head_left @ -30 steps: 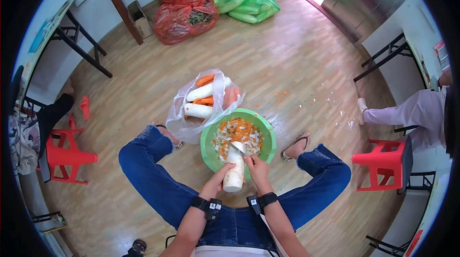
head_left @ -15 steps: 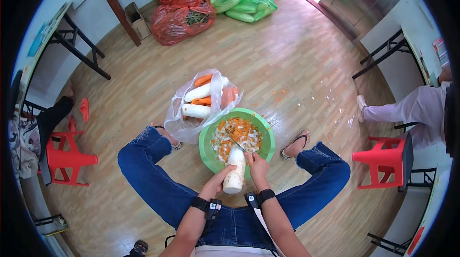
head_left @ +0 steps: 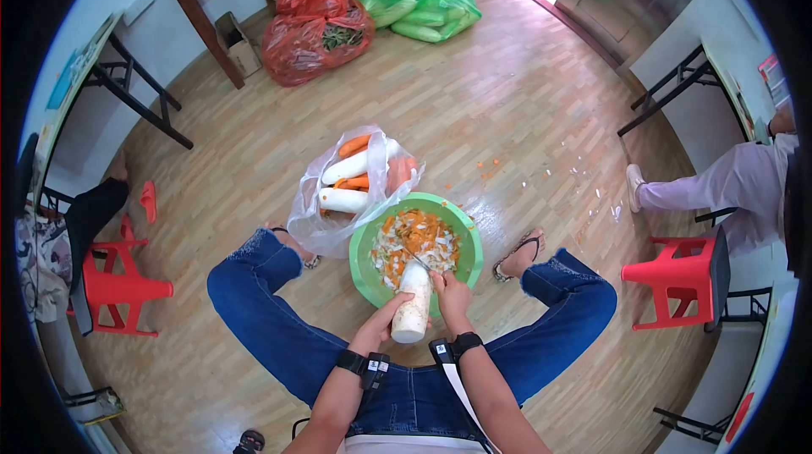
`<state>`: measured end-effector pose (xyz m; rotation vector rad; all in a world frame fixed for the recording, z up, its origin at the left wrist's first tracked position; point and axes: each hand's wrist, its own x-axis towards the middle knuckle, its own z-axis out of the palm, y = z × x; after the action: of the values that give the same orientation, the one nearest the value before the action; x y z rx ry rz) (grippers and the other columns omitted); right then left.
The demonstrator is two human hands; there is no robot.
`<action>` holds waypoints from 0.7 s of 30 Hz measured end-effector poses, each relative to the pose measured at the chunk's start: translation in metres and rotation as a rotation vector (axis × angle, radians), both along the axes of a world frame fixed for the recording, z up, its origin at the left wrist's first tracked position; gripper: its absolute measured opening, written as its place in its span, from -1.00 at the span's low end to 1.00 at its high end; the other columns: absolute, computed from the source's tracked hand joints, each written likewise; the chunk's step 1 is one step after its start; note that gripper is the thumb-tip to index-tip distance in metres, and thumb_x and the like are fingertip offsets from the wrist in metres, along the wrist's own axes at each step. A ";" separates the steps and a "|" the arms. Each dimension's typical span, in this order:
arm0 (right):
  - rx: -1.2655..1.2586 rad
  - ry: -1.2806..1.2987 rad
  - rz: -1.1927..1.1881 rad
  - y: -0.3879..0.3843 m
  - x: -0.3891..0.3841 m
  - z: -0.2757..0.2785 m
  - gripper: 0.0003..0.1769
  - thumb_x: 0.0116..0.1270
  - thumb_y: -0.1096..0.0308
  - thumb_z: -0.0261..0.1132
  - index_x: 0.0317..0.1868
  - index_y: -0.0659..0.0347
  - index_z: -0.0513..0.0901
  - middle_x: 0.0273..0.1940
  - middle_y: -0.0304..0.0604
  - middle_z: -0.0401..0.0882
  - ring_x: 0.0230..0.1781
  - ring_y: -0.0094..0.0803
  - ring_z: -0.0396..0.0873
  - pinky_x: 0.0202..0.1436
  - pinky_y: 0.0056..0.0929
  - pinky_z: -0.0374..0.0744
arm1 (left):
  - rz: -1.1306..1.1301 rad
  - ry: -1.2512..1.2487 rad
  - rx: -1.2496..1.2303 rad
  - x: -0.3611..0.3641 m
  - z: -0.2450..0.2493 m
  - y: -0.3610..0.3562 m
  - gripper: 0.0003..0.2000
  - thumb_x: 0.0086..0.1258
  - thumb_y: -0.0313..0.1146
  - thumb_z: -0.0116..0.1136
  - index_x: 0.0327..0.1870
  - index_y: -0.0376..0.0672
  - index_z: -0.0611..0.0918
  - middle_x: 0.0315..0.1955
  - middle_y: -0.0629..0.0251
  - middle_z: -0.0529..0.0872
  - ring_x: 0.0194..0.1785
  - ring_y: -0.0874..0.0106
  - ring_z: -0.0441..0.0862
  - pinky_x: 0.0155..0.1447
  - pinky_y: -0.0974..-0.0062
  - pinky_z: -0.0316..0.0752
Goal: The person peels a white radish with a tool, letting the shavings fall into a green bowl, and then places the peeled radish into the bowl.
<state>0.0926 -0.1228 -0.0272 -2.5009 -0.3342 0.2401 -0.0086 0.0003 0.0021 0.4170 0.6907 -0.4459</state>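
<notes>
My left hand (head_left: pixel 386 319) is closed around the lower part of a white radish (head_left: pixel 411 312), which tilts over the near rim of a green basin (head_left: pixel 359 272). In my right hand (head_left: pixel 453 295) is a thin-bladed peeler (head_left: pixel 418 260), its blade at the far end of the radish; its handle is mostly hidden by my fingers. Orange and white peelings (head_left: pixel 420 234) lie in the basin. Just beyond, a clear plastic bag (head_left: pixel 309 230) stands open, with carrots (head_left: pixel 353 146) and white radishes (head_left: pixel 344 199) inside.
Red stools (head_left: pixel 127 289) stand left and right, each near a seated person. A red bag (head_left: pixel 313 44) and green bags of vegetables (head_left: pixel 431 14) sit at the back. Scraps (head_left: pixel 482 165) dot the floor right of the clear bag. My legs flank the basin.
The view has shifted slightly, so the background bags appear a little further left. The blade stays near the radish's far end, and both hands keep their hold with little movement.
</notes>
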 end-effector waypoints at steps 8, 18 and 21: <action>0.005 -0.013 -0.009 -0.003 -0.001 -0.007 -0.54 0.15 -0.08 0.12 -0.59 0.16 0.49 -0.70 -0.04 0.46 -0.66 -0.07 0.47 -0.61 -0.15 0.35 | -0.020 -0.003 0.009 0.000 0.007 0.001 -0.48 0.24 -0.13 -0.08 0.11 -0.34 0.25 -0.23 -0.15 0.54 -0.23 0.08 0.59 -0.10 0.23 0.54; 0.134 0.177 -0.291 -0.020 0.014 -0.029 -0.47 0.24 -0.08 0.02 -0.51 0.28 0.52 -0.60 0.07 0.48 -0.54 -0.05 0.49 -0.46 -0.21 0.39 | 0.078 -0.338 -0.261 -0.006 0.031 0.010 -0.40 0.18 -0.11 -0.07 0.17 -0.36 0.21 -0.15 -0.18 0.51 -0.12 0.03 0.55 0.01 0.18 0.46; 0.301 0.257 -0.215 -0.001 0.013 0.020 -0.53 0.23 0.00 0.09 -0.54 0.30 0.48 -0.65 0.02 0.45 -0.60 -0.14 0.47 -0.52 -0.29 0.39 | 0.129 -0.286 -0.103 -0.003 0.024 0.010 -0.43 0.22 -0.10 -0.12 0.16 -0.34 0.24 -0.12 -0.11 0.51 -0.11 0.07 0.55 0.01 0.20 0.46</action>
<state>0.1061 -0.1238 -0.0072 -2.1567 0.0057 0.3883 -0.0111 0.0103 0.0260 0.3289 0.4123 -0.2903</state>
